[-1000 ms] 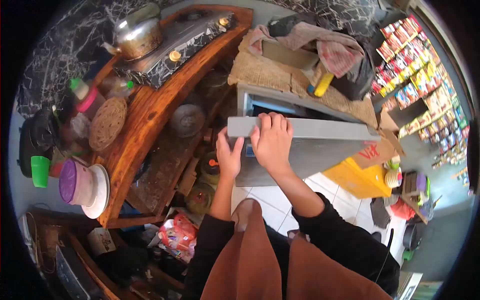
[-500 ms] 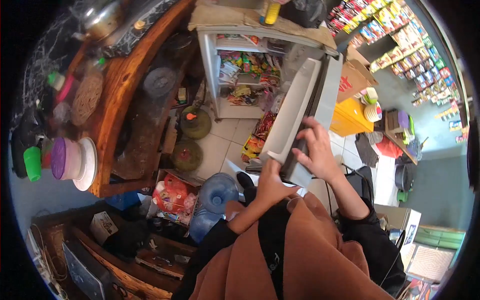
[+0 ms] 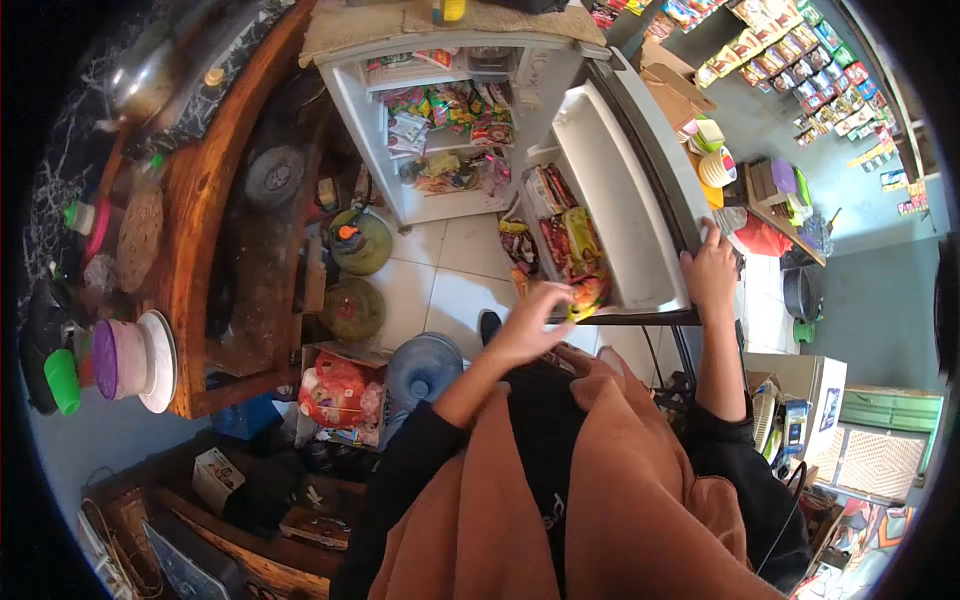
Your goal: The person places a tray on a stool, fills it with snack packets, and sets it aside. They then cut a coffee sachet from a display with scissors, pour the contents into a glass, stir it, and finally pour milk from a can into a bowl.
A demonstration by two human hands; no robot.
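Note:
The small refrigerator (image 3: pixel 455 212) stands with its door (image 3: pixel 655 150) swung wide. My right hand (image 3: pixel 710 275) grips the outer edge of that door, fingers over its side. My left hand (image 3: pixel 530 325) is at the low end of the door shelf, thumb and fingertips closed around the yellow corner of a snack packet (image 3: pixel 583 308). More bright packets (image 3: pixel 568 235) fill the door shelf in a row. Inside the refrigerator, small colourful sachets (image 3: pixel 450 110) crowd the upper shelf, and bagged items (image 3: pixel 455 172) lie below them.
Green gas cylinders (image 3: pixel 360 242) and a blue water jug (image 3: pixel 425 370) stand on the tiled floor to the left. Beside the jug sits a box with a red plastic bag (image 3: pixel 345 388). A wooden counter (image 3: pixel 215 200) runs along the left. Hanging sachets (image 3: pixel 800 70) line the right wall.
The door has swung further open, bringing its packet-filled shelf into view. My left hand has left the door's edge for a packet; my right hand has shifted right along with the door.

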